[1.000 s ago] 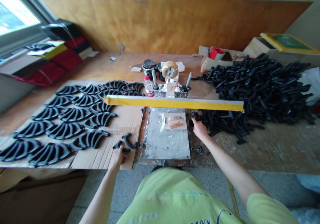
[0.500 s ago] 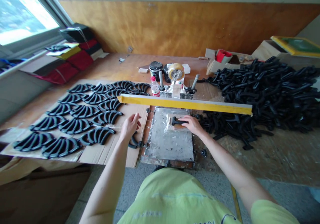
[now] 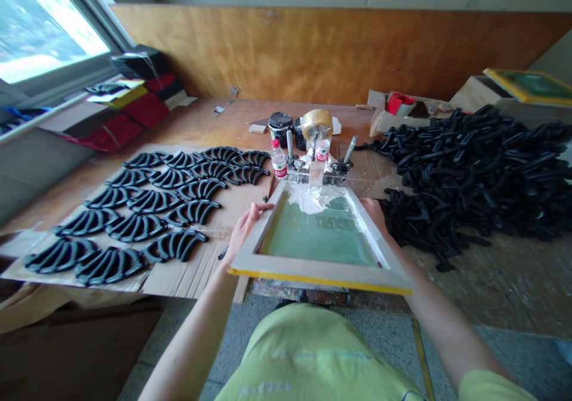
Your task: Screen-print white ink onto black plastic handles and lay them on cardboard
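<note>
A hinged printing screen frame (image 3: pixel 313 270), pale wood with a yellow front edge and green mesh, slopes down towards me over the metal print plate. My left hand (image 3: pixel 243 228) grips the frame's left rail. My right hand (image 3: pixel 374 210) is on the right rail, partly hidden behind the frame. White ink (image 3: pixel 313 198) is smeared at the mesh's far end. The black handle laid on the plate earlier is hidden under the screen.
Rows of black curved handles (image 3: pixel 147 210) lie on cardboard (image 3: pixel 187 273) at the left. A big heap of black handles (image 3: pixel 473 168) fills the right. Behind the hinge stand a small bottle (image 3: pixel 279 161), a black ink tin (image 3: pixel 280 126) and a tape roll (image 3: pixel 316 122). Wooden wall panel behind.
My right hand set a black handle on the plate, my left left the cardboard. Both hands then took the raised frame's sides, and the screen has swung down over the plate.
</note>
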Available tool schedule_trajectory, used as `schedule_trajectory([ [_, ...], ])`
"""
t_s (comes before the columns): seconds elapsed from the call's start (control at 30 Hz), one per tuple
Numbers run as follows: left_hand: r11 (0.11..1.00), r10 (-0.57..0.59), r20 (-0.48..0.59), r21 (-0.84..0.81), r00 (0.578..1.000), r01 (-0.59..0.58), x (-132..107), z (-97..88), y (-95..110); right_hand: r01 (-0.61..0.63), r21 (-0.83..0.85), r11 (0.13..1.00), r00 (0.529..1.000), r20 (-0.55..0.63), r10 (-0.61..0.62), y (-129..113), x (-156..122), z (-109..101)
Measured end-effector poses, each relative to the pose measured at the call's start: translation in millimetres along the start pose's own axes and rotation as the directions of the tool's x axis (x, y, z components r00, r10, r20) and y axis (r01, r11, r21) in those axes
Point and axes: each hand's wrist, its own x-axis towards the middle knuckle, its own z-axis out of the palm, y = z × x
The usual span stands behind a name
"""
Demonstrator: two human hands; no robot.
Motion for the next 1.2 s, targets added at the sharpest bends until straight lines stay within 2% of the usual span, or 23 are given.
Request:
schedule_trajectory([
  [0.07,0.994,-0.101,0.039,0.041,0.994,0.1,-10,-2.5,-25,-0.031,-0.007,0.999,0.993,-0.117,0.03,-1,18,-10],
  [0.13,0.987,-0.162,0.05,0.017,0.986,0.161,-13,0.6,-53,0.058,-0.032,0.998,0.981,-0.183,-0.063,-22,39,-9],
  [0.17,0.983,-0.183,0.048,0.0,0.982,0.183,-13,3.5,-67,0.135,-0.055,0.989,0.974,-0.178,-0.142,-37,49,-5],
  [0.23,0.977,-0.212,0.03,-0.015,0.977,0.213,-9,9.4,-91,0.247,-0.121,0.961,0.961,-0.095,-0.259,-67,68,8],
  [0.33,0.976,-0.219,0.003,0.015,0.976,0.219,-3,14.3,-115,0.263,-0.204,0.943,0.963,0.118,-0.243,-99,80,28],
  [0.43,0.976,-0.215,0.006,0.038,0.977,0.215,0,14.3,-124,0.288,-0.229,0.93,0.934,0.28,-0.221,-105,65,38],
  [0.5,0.977,-0.208,0.001,0.041,0.978,0.208,-1,13.9,-124,0.379,-0.203,0.903,0.897,0.323,-0.303,-102,44,37],
  [0.57,0.98,-0.194,-0.012,0.049,0.981,0.194,-2,14.1,-122,0.505,-0.136,0.852,0.829,0.351,-0.435,-96,24,31],
  [0.63,0.981,-0.185,-0.024,0.057,0.983,0.186,-4,14.9,-119,0.609,-0.034,0.792,0.741,0.38,-0.554,-91,13,22],
  [0.7,0.981,-0.184,-0.037,0.062,0.982,0.186,-5,15.6,-115,0.658,0.069,0.75,0.665,0.414,-0.621,-88,13,14],
  [0.73,0.98,-0.186,-0.042,0.061,0.982,0.188,-5,15.8,-114,0.655,0.1,0.749,0.654,0.423,-0.628,-87,17,12],
  [0.77,0.98,-0.188,-0.045,0.056,0.981,0.19,-6,15.8,-113,0.636,0.107,0.764,0.668,0.418,-0.616,-87,20,11],
  [0.87,0.98,-0.194,-0.04,0.028,0.98,0.196,-7,15.1,-110,0.553,0.049,0.832,0.781,0.317,-0.538,-90,22,17],
  [0.9,0.98,-0.2,-0.027,0.017,0.979,0.2,-7,14.8,-109,0.543,0.038,0.839,0.8,0.279,-0.531,-90,18,21],
  [0.93,0.978,-0.207,-0.011,0.006,0.978,0.207,-7,14.5,-109,0.55,0.042,0.834,0.802,0.255,-0.541,-89,12,24],
  [1.07,0.972,-0.233,0.038,-0.026,0.972,0.234,-6,14.2,-109,0.602,0.126,0.789,0.746,0.266,-0.611,-84,-7,26],
  [1.13,0.973,-0.228,0.038,-0.026,0.973,0.229,-6,13.5,-106,0.57,0.132,0.811,0.766,0.272,-0.583,-87,3,21],
  [1.2,0.975,-0.22,0.036,-0.013,0.975,0.221,-7,11.3,-97,0.499,0.103,0.86,0.826,0.242,-0.508,-94,26,16],
])
